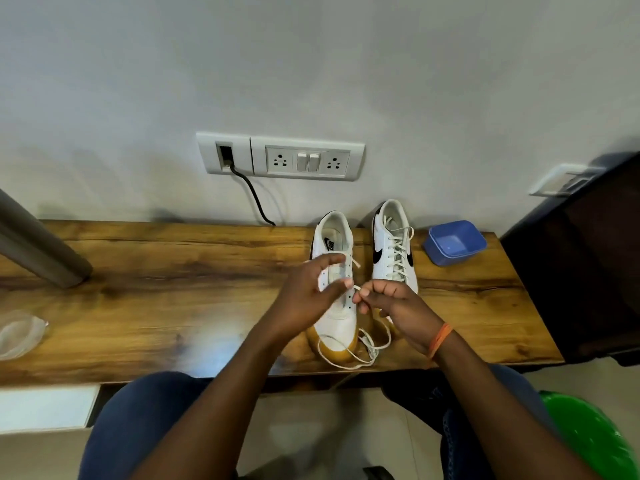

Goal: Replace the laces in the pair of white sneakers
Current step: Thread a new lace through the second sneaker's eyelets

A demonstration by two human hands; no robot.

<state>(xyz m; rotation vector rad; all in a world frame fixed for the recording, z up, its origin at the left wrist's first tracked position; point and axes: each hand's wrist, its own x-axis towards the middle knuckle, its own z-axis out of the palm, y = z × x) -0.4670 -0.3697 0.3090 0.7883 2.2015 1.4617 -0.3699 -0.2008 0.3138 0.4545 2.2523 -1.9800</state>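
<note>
Two white sneakers with black swooshes stand on the wooden table (173,299), toes toward me. The left sneaker (337,320) has a tan sole and mostly bare eyelets. A white lace (353,362) trails from it in loops over the table's front edge. The right sneaker (394,251) is fully laced. My left hand (311,292) hovers over the left sneaker with thumb and forefinger curved near the lace end. My right hand (391,306), with an orange wristband, pinches the lace beside the eyelets.
A blue plastic tub (453,242) sits right of the sneakers. A clear plastic bag (17,332) lies at the table's left edge. A wall socket panel (280,157) with a black cable is behind. A dark cabinet (588,254) stands right, a green bin (595,441) below.
</note>
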